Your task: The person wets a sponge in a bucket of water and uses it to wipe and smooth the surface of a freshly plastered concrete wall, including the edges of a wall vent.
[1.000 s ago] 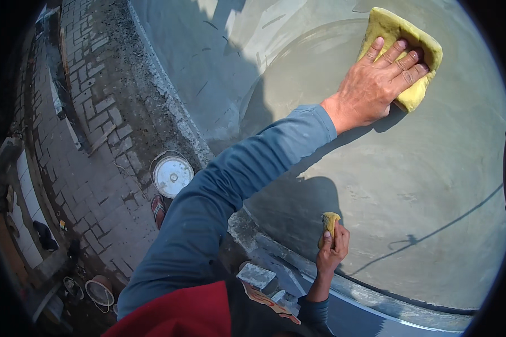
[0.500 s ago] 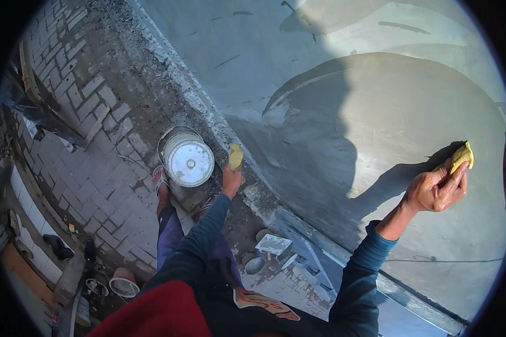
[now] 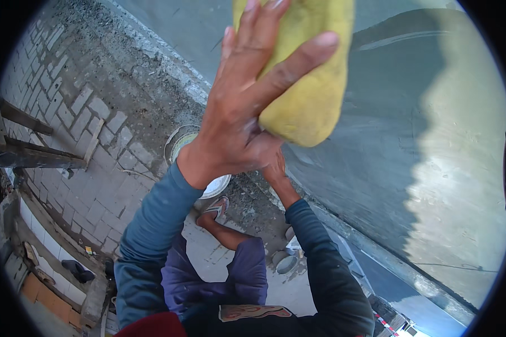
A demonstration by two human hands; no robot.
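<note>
Close up at the top of the view, my left hand point(image 3: 230, 121) grips a yellow sponge point(image 3: 315, 104), with the thumb across its face and the fingers along its left side. Lower and behind it, my right hand point(image 3: 276, 171) shows only in part; its fingers are hidden by the left hand, so whatever it holds cannot be seen. To the right rises a grey plastered wall point(image 3: 365, 157), smooth and damp-looking, partly in shadow. Behind my left wrist stands a white bucket point(image 3: 216, 186), largely covered.
Paving blocks point(image 3: 104, 185) and loose rubble point(image 3: 118, 62) lie left of the wall's foot. A round pan point(image 3: 285, 263) sits near my right forearm. A dark wooden frame point(image 3: 39, 154) stands at the far left, and a thin cord point(image 3: 455, 266) runs along the wall.
My left hand has risen close to the view with its sponge. My right hand has come away from the wall, down and left, behind the left hand. The view has shifted.
</note>
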